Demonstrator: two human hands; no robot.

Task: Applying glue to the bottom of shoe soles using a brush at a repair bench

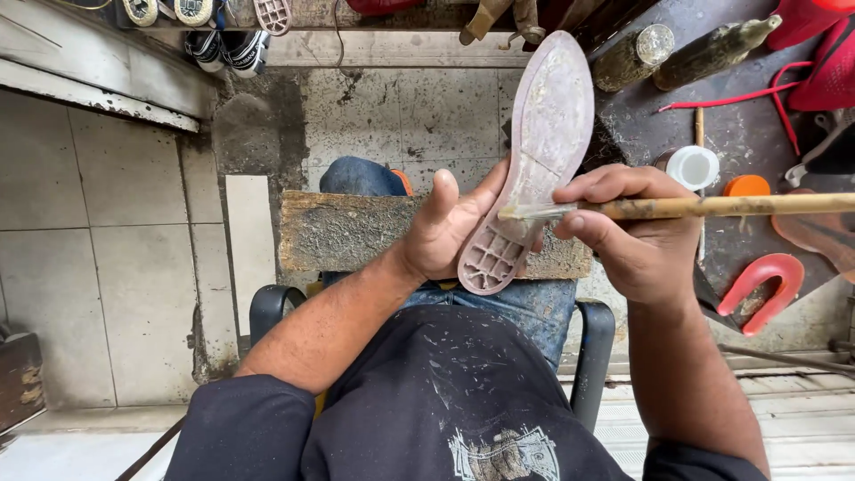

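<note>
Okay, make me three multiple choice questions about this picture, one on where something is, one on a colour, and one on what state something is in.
1. Where does the wooden board lie?
A. across the person's lap
B. on the tiled floor
C. on a shelf

2. What colour is the horseshoe-shaped piece on the right?
A. blue
B. red
C. white

3. How is the shoe sole held?
A. flat on the board
B. hanging from a hook
C. raised in the left hand

Answers:
1. A, it rests over the knees in jeans.
2. B, it is plainly red on the dark worktop.
3. C, the left hand grips its heel end while the right hand holds a brush to it.
</note>
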